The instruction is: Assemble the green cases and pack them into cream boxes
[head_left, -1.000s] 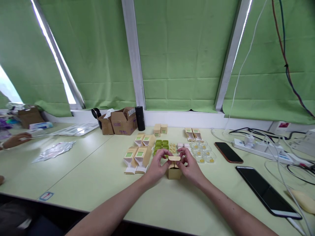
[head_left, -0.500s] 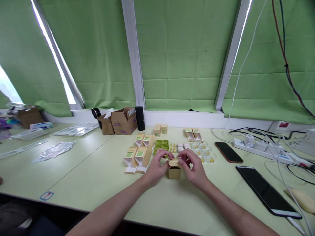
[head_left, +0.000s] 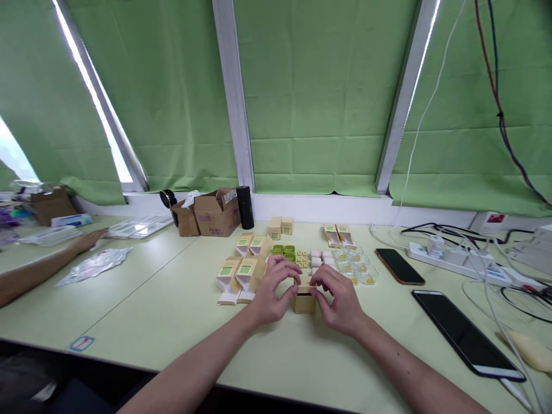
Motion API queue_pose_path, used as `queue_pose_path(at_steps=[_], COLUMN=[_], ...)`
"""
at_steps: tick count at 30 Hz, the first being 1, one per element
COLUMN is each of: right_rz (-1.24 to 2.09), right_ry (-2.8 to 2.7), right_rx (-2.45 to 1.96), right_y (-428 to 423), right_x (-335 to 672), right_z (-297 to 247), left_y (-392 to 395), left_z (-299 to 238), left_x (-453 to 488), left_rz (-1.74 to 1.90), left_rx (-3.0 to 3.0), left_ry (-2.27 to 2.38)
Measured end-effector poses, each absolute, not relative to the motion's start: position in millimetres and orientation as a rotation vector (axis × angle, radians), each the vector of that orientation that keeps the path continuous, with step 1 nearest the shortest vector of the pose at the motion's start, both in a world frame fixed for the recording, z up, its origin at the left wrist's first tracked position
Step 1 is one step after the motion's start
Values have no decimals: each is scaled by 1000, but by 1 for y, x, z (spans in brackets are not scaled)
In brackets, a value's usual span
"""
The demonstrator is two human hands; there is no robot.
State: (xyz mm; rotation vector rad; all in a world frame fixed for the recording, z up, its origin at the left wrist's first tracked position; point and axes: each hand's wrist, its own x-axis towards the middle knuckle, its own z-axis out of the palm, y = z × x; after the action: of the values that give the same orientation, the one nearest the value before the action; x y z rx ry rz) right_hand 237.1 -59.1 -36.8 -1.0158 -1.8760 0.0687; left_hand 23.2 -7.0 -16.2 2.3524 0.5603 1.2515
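A small brown cardboard box stands on the table between my hands, its lid flap partly raised over a dark gap. My left hand pinches the flap's left side with thumb and fingertips. On the other side my right hand grips the right edge in the same way. Flattened cartons with green labels lie left of my left hand. Beyond the box sit green cups, small yellow pieces, pale pink blocks and clear domed holders with yellow centres.
Two closed small boxes and two flat cartons are farther back. Phones and a power strip with cables lie at right. Open cardboard boxes and a black cylinder stand by the wall. Another person's arm reaches in at left.
My fingers have shifted slightly and the box's lid flap sits lower over the opening. Another person's arm has come in over the table at the left.
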Motion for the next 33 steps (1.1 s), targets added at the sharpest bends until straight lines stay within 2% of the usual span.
queue_pose_path(at_steps=[33], right_rz=[-80], right_ry=[-1983], right_rx=[-841], right_y=[-56], right_x=[240], right_z=[-40], left_y=[-8], left_z=[-21], left_x=[22], left_rz=[1324], left_rx=[2559], left_ry=[442])
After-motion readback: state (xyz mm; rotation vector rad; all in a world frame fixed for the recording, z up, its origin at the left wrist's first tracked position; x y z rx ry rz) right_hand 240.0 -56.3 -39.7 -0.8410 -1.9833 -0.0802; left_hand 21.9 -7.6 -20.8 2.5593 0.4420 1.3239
